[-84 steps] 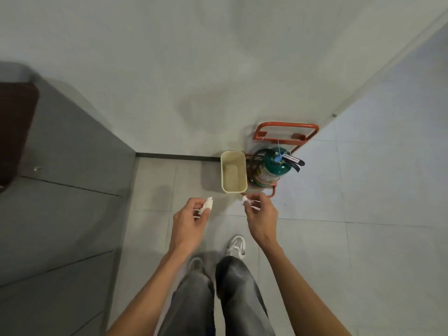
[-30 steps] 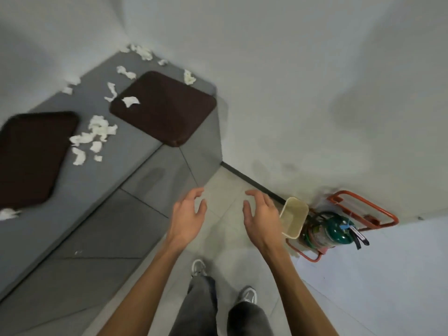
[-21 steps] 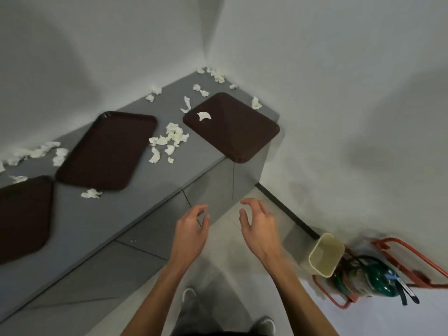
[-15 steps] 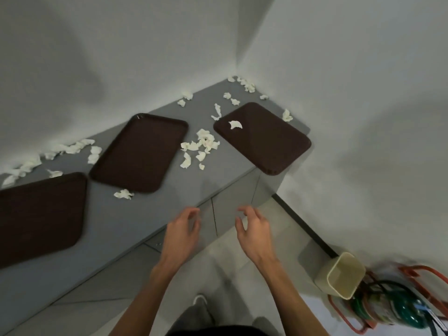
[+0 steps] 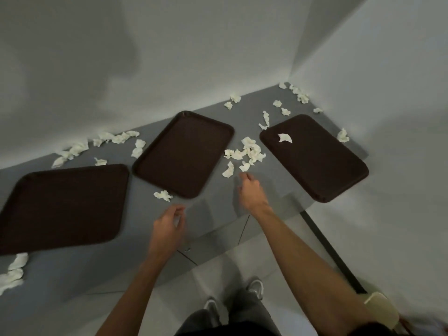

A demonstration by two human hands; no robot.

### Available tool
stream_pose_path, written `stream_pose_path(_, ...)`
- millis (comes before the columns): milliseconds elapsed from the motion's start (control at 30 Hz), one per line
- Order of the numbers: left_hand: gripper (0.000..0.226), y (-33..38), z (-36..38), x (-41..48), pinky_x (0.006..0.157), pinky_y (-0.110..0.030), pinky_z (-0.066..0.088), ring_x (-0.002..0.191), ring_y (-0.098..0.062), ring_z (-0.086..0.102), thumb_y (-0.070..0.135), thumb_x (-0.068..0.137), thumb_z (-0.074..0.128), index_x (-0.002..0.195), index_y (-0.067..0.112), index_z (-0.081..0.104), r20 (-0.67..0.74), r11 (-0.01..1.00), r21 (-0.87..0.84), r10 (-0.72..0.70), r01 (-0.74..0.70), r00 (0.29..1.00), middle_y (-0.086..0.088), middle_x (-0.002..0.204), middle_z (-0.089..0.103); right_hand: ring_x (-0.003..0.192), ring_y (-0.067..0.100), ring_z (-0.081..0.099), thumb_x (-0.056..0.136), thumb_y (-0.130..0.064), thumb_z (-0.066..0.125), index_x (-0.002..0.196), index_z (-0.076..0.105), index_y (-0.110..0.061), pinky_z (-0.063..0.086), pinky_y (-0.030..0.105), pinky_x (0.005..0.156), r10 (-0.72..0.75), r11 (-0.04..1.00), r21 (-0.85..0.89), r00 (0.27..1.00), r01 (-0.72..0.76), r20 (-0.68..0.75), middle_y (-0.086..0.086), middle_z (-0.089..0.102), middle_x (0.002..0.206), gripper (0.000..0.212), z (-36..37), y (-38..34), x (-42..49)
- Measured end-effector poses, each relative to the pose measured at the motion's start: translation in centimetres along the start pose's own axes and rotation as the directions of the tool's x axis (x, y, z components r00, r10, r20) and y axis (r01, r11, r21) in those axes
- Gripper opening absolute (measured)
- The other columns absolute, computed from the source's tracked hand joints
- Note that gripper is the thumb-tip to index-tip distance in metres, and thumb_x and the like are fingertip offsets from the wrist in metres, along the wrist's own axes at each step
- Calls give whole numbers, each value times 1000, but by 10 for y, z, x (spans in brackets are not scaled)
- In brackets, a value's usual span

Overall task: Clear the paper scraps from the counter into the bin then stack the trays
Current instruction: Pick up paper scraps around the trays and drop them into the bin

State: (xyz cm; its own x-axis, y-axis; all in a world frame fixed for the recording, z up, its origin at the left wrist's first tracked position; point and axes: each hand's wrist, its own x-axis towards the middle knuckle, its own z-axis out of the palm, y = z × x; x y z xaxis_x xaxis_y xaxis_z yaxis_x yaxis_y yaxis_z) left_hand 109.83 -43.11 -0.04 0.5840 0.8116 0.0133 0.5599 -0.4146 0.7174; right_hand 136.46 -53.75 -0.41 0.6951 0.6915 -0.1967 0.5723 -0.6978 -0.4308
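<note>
Right hand is out over the counter, fingers bent down and empty, tips just short of the scraps heaped between the middle tray and right tray, likely to gather them; left hand hangs loosely curled, holding nothing, near a lone scrap; the bin stands on the floor at right; the left tray lies lengthwise along the counter, the middle one angles away rightward, the right one runs far-left to near-right, its near corner overhanging; they need squaring before stacking

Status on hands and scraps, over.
Both open, empty: left hand, right hand. Many paper scraps litter counter. Three trays unstacked, one scrap on right tray.
</note>
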Motion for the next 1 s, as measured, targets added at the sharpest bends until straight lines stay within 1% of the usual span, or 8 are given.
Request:
stream_pose_path(100, 23, -17, -8, 8, 85, -37, 57, 96, -22, 72, 9, 92, 68, 113, 19, 67, -25, 1000, 26, -14, 14, 1000, 0, 103, 74, 122, 47, 59, 100, 4, 40, 151, 45, -14, 50, 54, 103, 24, 999, -25, 999, -23, 30, 16, 49, 149, 54, 6, -1, 30)
stream_pose_path(200, 29, -31, -15, 22, 88, -42, 56, 102, -28, 69, 9, 90, 69, 115, 21, 64, -46, 995, 93, -37, 41, 998, -3, 112, 71, 118, 44, 60, 103, -4, 39, 127, 62, -5, 49, 47, 102, -22, 991, -129, 997, 32, 80, 21, 60, 128, 33, 25, 11, 38)
stream_pose_path(267, 31, -37, -18, 33, 90, -45, 55, 104, -32, 67, 8, 90, 68, 119, 18, 62, -59, 989, 138, -52, 59, 997, -7, 118, 68, 115, 40, 61, 102, -12, 42, 113, 67, -11, 49, 43, 96, -23, 997, -69, 998, 26, 52, 15, 62, 119, 27, 39, 18, 32)
stream_pose_path(367, 32, -39, -17, 56, 91, -49, 53, 107, -37, 61, 5, 90, 67, 121, 14, 62, -58, 982, 172, -66, 75, 996, -12, 122, 63, 113, 39, 56, 105, -6, 42, 120, 63, -7, 44, 44, 88, -74, 994, -72, 995, 79, 69, 18, 57, 124, 26, 51, 21, 12)
stream_pose_path(567, 24, -64, 8, 92, 92, -51, 52, 102, -41, 58, 6, 90, 65, 115, 7, 64, -15, 971, 192, -141, 142, 990, -17, 122, 59, 111, 39, 52, 103, 1, 41, 121, 59, -4, 45, 45, 90, -131, 990, -47, 989, 135, 73, 20, 52, 124, 26, 59, 19, -33)
stream_pose_path(767, 21, -80, 21, 65, 82, -51, 52, 93, -46, 61, -11, 87, 62, 105, -7, 72, -15, 956, 291, -28, 31, 999, -26, 102, 68, 113, 39, 60, 91, 5, 60, 120, 68, -3, 54, 41, 92, -119, 991, -45, 990, 123, 80, 19, 62, 123, 31, 66, 17, -71)
stream_pose_path(900, 17, -69, 22, 40, 81, -42, 51, 89, -42, 66, -9, 83, 69, 95, -1, 78, 50, 961, 274, 28, -41, 998, -23, 94, 72, 116, 38, 62, 89, 3, 61, 127, 66, -6, 56, 41, 94, -78, 997, -11, 995, 79, 64, 16, 61, 128, 39, 82, 25, -91)
stream_pose_path(1000, 21, -54, 25, 24, 81, -36, 49, 88, -36, 70, -6, 82, 73, 92, 10, 82, 106, 977, 201, 51, -71, 993, -16, 94, 76, 107, 38, 67, 100, -6, 58, 125, 71, -7, 56, 36, 95, 23, 990, 138, 1000, -21, -14, 16, 65, 126, 27, 80, 27, -109)
